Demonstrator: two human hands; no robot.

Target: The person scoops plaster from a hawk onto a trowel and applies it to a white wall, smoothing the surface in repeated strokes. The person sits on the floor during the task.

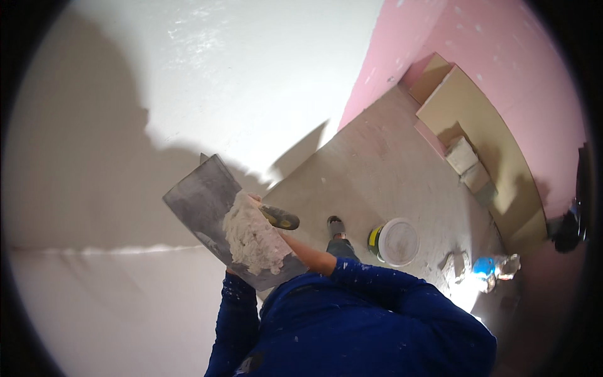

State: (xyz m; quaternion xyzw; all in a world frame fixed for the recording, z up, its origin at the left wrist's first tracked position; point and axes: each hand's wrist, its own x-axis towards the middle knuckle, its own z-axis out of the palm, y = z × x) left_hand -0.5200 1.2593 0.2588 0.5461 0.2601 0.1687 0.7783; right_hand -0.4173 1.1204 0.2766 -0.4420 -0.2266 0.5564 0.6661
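A wide grey plastering blade (201, 195) is tilted in front of my body, close to the wall. A thick mound of whitish plaster (254, 239) lies on its lower half. My left hand (232, 272) is under the blade's near edge; only a sliver of it shows, and its fingers are hidden. My right hand (255, 196) is mostly covered by the plaster and is closed around a trowel, whose dark handle (281, 217) sticks out to the right. Behind the blade's far corner a thin metal tip (203, 158) peeks out.
A white wall (207, 81) fills the left, with my shadow on it. A lidded bucket (401, 242) stands on the floor to my right, near my foot (336, 226). Boards (483, 125) lean on the pink wall at right. Bags and a bright lamp lie lower right.
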